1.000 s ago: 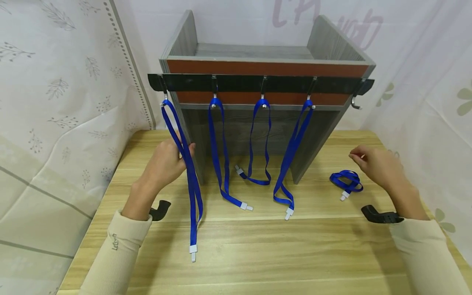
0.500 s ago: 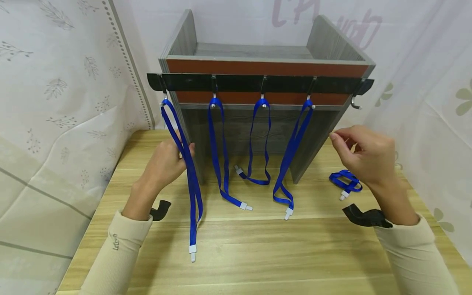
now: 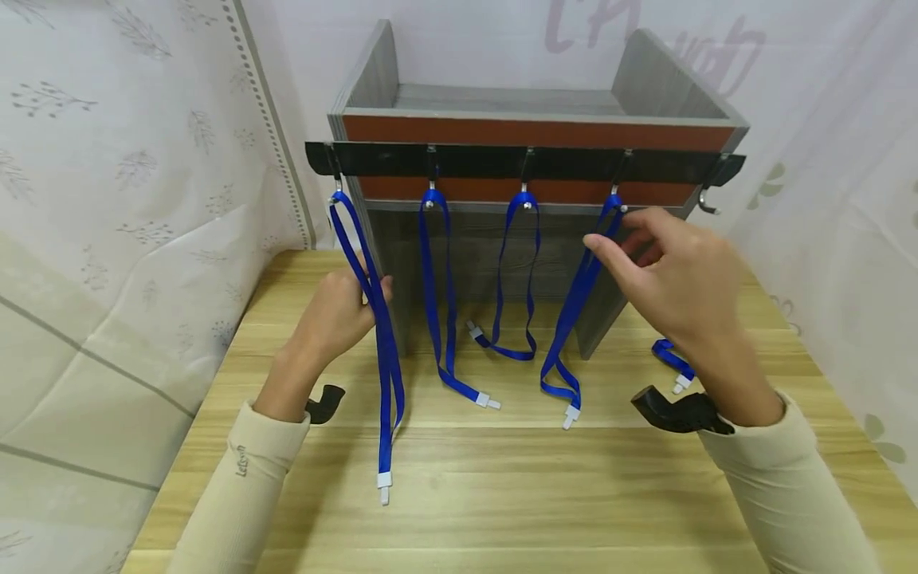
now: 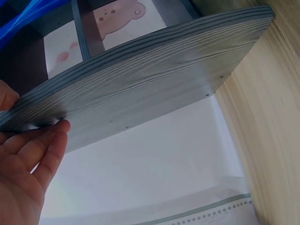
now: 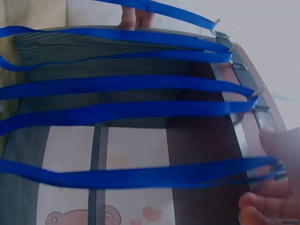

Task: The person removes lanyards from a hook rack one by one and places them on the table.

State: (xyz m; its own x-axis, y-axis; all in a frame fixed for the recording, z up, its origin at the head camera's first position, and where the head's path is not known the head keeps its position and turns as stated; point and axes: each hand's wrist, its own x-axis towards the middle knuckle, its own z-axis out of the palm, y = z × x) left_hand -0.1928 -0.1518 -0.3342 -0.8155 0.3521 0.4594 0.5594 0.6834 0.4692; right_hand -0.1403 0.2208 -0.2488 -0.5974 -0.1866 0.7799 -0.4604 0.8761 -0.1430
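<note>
My left hand (image 3: 333, 315) grips the left side panel of a grey wooden shelf unit (image 4: 154, 75), thumb on one face and fingers on the other. Four-side-on blue lanyards with white clips hang from the black hook rack (image 3: 476, 161) across its front. My right hand (image 3: 681, 275) is up at the rightmost hanging lanyard (image 3: 572, 299), just below its hook, thumb and fingers apart on either side of the strap. In the right wrist view the fingers (image 5: 262, 208) stand close to that lanyard's top loop. Another blue lanyard (image 3: 670, 357) lies on the table, partly hidden by my right forearm.
A bare hook (image 3: 708, 203) sits at the rack's right end. The other lanyards, left (image 3: 383, 343), second (image 3: 448, 319) and middle (image 3: 533, 295), hang toward the wooden table (image 3: 466, 494). Patterned cloth (image 3: 129, 199) stands around the table.
My right hand has moved left and up from beside the loose lanyard to the rightmost hanging one, its fingers spreading. My left hand has kept its grip. The head view has shifted slightly.
</note>
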